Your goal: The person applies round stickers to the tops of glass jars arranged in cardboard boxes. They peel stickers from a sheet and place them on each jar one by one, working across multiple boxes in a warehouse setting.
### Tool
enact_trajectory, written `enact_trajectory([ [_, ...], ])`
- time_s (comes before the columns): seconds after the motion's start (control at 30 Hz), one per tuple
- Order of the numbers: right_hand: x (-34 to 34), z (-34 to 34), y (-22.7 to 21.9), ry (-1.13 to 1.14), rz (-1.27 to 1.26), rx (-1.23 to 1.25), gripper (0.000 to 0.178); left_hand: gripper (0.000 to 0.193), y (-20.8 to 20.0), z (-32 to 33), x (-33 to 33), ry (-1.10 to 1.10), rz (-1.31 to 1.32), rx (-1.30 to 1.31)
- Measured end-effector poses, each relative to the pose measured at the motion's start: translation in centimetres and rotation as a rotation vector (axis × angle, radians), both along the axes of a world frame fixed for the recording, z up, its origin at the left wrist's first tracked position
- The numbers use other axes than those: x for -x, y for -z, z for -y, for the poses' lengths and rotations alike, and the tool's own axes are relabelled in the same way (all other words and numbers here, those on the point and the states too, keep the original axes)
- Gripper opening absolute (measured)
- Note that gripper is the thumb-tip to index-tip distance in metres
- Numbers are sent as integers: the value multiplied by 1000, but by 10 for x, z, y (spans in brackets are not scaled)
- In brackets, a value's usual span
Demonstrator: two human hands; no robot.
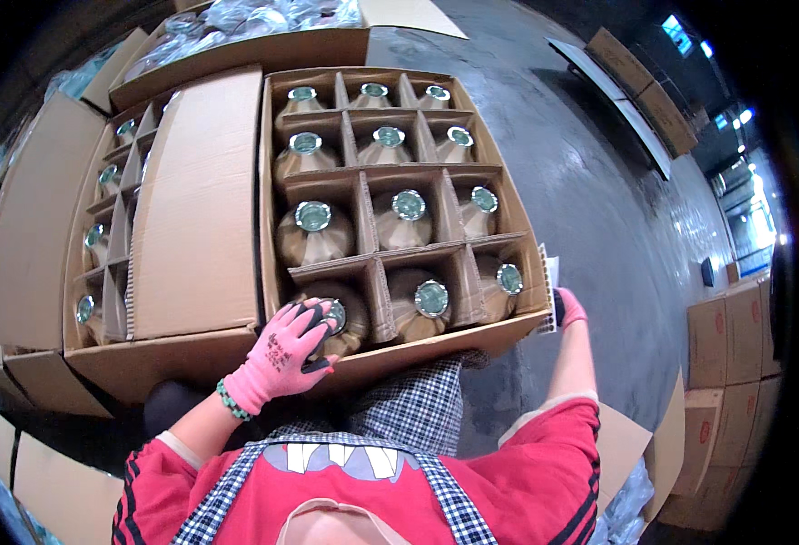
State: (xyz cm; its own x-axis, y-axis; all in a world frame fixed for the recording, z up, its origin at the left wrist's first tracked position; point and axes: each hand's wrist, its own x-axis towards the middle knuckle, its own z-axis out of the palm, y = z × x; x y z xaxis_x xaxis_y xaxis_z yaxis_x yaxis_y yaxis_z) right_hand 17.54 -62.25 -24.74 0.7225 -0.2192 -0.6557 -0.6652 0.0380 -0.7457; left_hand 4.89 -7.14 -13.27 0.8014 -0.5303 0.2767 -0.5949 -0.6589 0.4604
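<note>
The left hand [281,354] (pink-gloved), fingers loosely bent, lies over a bottle [350,331] at seven o'clock in the divided carton [508,336]. The right hand [573,310], grip impossible to tell, meets a pale sheet [553,270] at four; another carton [168,365] adjoins at nine.

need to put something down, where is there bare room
Bare grey floor lies between the divided carton and the stacked brown cartons at right. Bare too: the cardboard flap left of that carton. Crowded: that carton itself, packed with twelve glass bottles.
</note>
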Motion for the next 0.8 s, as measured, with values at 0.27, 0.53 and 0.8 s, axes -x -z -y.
enact_trajectory([
  [0.27, 41, -254, -237, -292, 1479, 1406, 26, 52, 4, -18, -11, 101, -357, 563],
  [0.53, 93, -434, -165, -815, 1452, 1202, 26, 44, -27, -59, -10, -213, -898, 1563],
  [0.8, 85, -434, -143, -446, 1420, 395, 68, 24, -8, -89, -9, -545, -528, 1649],
])
